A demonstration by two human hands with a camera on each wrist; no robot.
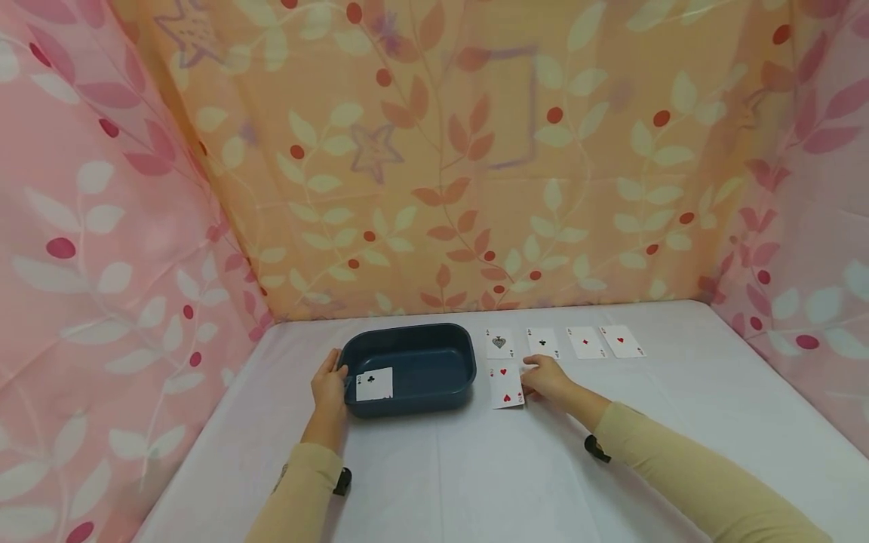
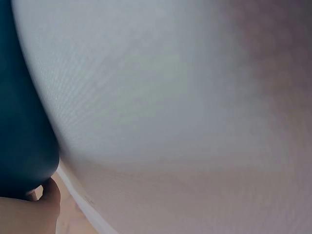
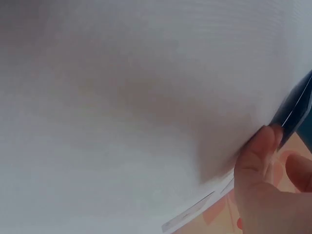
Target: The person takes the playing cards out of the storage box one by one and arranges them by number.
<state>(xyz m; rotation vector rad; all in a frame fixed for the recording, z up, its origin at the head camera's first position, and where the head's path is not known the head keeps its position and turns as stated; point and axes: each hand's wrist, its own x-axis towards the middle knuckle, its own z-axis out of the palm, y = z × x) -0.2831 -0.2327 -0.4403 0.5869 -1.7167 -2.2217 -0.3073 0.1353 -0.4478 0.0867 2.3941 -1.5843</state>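
In the head view my left hand (image 1: 329,383) grips the left side of a dark blue plastic basin (image 1: 462,392), its thumb near the rim. White playing cards (image 1: 376,385), with a club showing on top, lie inside at the basin's left end. Right of the basin, my right hand (image 1: 547,378) pinches the right edge of a two of hearts playing card (image 1: 505,386), face up; another card seems to peek out at its edge. The right wrist view shows the thumb (image 3: 256,156) against the dark-backed card (image 3: 292,107). The basin's side (image 2: 24,122) fills the left wrist view's left edge.
Behind the right hand, face-up aces form a row: spades (image 1: 499,343), clubs (image 1: 542,343), diamonds (image 1: 585,342) and hearts (image 1: 621,341). A white cloth (image 1: 441,483) covers the table. Patterned curtains (image 1: 421,188) stand at the back and both sides.
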